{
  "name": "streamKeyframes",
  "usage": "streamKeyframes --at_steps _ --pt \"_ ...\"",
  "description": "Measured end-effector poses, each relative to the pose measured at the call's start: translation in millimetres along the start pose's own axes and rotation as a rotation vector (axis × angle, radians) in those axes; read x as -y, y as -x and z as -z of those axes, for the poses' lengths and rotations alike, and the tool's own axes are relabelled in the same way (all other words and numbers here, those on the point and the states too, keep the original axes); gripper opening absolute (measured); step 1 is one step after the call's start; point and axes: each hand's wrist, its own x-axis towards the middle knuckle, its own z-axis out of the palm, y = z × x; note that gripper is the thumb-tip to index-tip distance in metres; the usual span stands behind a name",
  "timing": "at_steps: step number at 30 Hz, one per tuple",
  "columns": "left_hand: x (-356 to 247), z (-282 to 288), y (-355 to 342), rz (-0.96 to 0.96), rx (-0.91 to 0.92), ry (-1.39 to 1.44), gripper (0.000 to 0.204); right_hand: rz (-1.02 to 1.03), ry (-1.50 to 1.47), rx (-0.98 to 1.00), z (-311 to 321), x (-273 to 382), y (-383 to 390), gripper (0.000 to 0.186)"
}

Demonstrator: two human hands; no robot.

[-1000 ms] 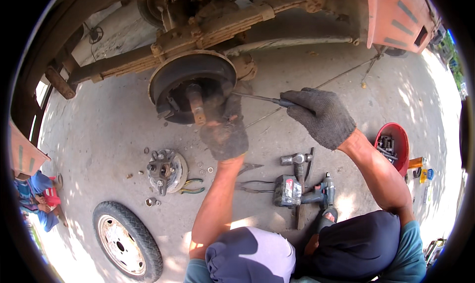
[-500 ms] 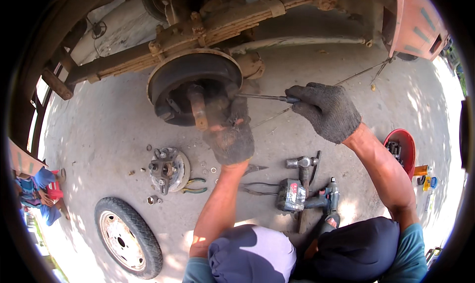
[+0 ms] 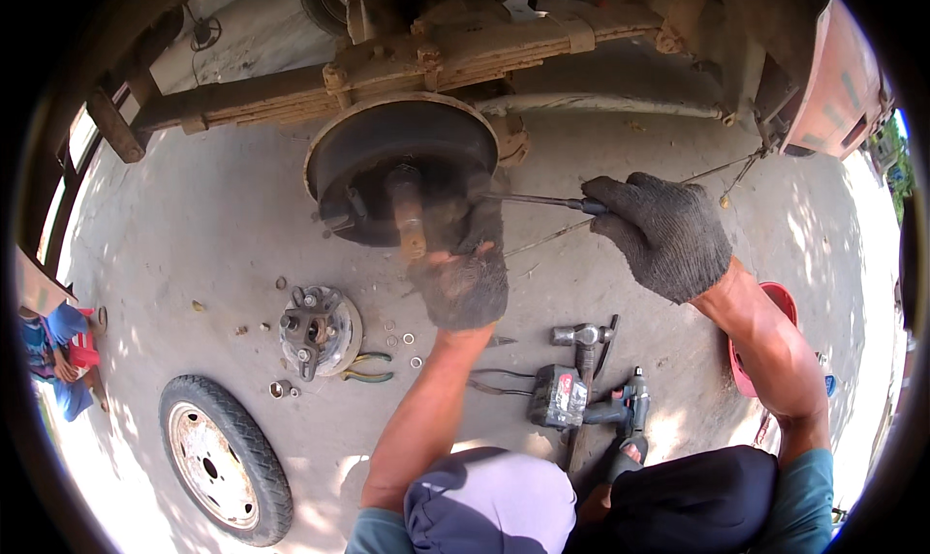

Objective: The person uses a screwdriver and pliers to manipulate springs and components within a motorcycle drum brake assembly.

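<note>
My right hand (image 3: 668,230), in a dark knit glove, grips the handle of a screwdriver (image 3: 538,200). Its shaft runs left to the rim of a round brake backing plate (image 3: 402,138), close to the fingertips of my left hand (image 3: 465,288). That hand wears a similar glove with bare skin at the fingers. Its fingers are curled at the right side of the brake assembly; what they hold is hidden and blurred. Beside them a rusty axle spindle (image 3: 409,215) sticks out toward me from the dark middle of the plate.
Leaf springs (image 3: 262,99) cross above the brake. On the concrete lie a wheel hub (image 3: 320,331), pliers (image 3: 368,368), a hammer (image 3: 584,335), a cordless power tool (image 3: 635,399) and a tyred wheel (image 3: 228,462). A red bowl (image 3: 738,360) is partly behind my right forearm. Someone sits at far left.
The whole view has shifted, so the brake sits slightly further right. Both hands keep about the same places relative to it, and the screwdriver stays in my right hand.
</note>
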Motion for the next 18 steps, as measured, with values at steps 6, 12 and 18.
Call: streamKeyframes --at_steps 6,12,18 --pt "5.2 -20.5 2.8 -0.037 -0.025 0.272 0.015 0.047 0.052 0.066 -1.1 19.4 -18.7 0.028" --pt "10.6 -27.9 -8.8 -0.078 -0.025 0.267 0.019 -0.054 0.0 0.053 7.8 1.4 -0.2 0.029" --pt "41.6 10.9 -1.2 -0.096 -0.293 0.126 0.006 -0.18 -0.103 0.016 -9.8 9.1 30.9 0.031"
